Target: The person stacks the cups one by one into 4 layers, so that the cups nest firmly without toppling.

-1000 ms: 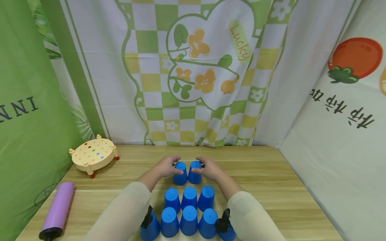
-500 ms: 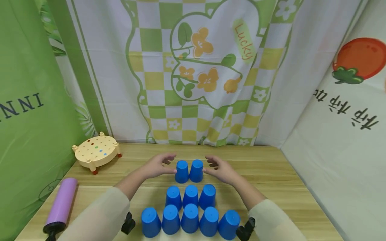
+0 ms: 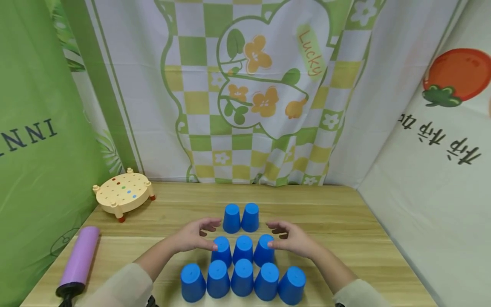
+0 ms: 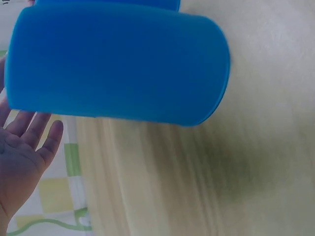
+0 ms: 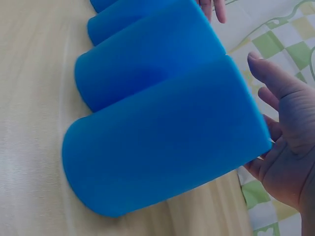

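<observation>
Blue cups stand upside down in rows on the wooden table. Two back cups (image 3: 232,218) are side by side, three make the middle row, and several front cups (image 3: 242,278) form the nearest row. My left hand (image 3: 193,236) is at the left middle cup (image 3: 221,252), its thumb tip by the cup's upper side. Opposite it, my right hand (image 3: 293,239) has its thumb over the top of the right middle cup (image 3: 264,251). Both hands have loosely bent fingers and hold nothing; contact with the cups is unclear. Large front cups (image 4: 118,64) (image 5: 167,137) partly cover each hand's fingers in the wrist views.
To the left lies a purple pump-like cylinder (image 3: 79,256) with a black end. Behind it sits a round cream pegboard-like stand (image 3: 122,192) on short legs with red tips. A patterned curtain (image 3: 261,140) hangs behind the table, and printed cloths flank both sides.
Both hands have left the two back cups, spreading apart and then drawing back toward the middle row. The cups appear to stay in place; the head view has shifted slightly.
</observation>
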Tool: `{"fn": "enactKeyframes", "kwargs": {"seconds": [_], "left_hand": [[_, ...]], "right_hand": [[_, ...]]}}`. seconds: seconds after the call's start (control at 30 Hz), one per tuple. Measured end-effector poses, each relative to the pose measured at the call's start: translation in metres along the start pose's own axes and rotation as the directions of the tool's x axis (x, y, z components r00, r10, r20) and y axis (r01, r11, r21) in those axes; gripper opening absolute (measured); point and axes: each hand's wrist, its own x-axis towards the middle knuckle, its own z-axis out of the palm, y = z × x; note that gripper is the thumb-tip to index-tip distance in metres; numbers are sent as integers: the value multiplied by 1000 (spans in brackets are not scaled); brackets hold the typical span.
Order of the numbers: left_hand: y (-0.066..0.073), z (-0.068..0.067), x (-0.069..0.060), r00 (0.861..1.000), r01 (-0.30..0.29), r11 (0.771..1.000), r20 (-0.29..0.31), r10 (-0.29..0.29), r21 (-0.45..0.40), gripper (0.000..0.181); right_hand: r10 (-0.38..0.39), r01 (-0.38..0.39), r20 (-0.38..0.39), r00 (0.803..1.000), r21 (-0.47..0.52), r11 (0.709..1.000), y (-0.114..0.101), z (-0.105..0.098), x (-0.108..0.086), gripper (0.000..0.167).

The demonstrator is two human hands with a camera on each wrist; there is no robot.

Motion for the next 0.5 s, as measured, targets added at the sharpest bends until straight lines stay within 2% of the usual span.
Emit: {"fn": "enactKeyframes", "kwargs": {"seconds": [0.2, 0.33, 0.5], "left_hand": [[-9, 10, -1, 997, 17, 999, 72, -15, -27, 68], [-13, 14, 1, 998, 15, 1000, 66, -14, -22, 58], [-14, 14, 3, 999, 5, 1000, 51, -5, -7, 53]], "right_hand": [[-12, 10, 76, 997, 32, 999, 8, 7, -3, 62], [-4, 1, 92, 996, 37, 999, 10, 8, -3, 62], [21, -23, 75, 997, 26, 999, 10, 9, -3, 62]]}}
